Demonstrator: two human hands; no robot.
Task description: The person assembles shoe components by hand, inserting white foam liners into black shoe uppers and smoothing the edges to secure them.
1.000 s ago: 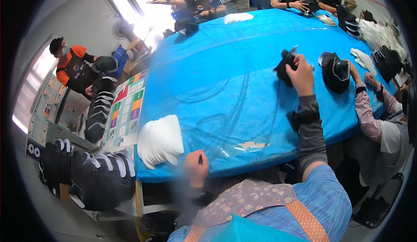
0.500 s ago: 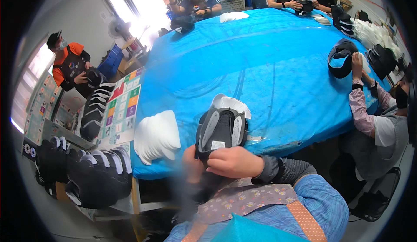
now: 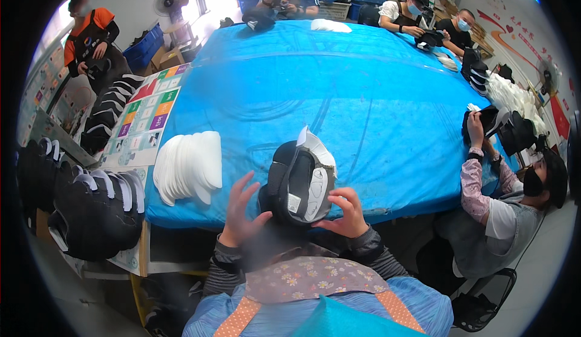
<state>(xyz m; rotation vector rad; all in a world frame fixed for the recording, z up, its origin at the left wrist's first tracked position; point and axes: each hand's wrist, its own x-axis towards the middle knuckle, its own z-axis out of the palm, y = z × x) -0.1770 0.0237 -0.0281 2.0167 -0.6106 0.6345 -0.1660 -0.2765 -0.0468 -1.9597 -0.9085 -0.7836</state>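
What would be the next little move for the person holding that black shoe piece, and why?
Probably close the left hand back onto the black shoe upper with a white insole. That hand is spread open beside it, only its thumb near, while the right hand props it from below, a one-sided hold at the edge of the blue table cover.

What you can't see well

The left hand [image 3: 242,213] looks smeary, and its palm hides behind the black shoe piece [image 3: 298,182]. The right hand [image 3: 345,210] has its fingertips tucked under that piece, so its grip is hard to tell. The near edge of the counter [image 3: 363,113] is covered by both hands. The things other people hold at the far end are too tiny to tell.
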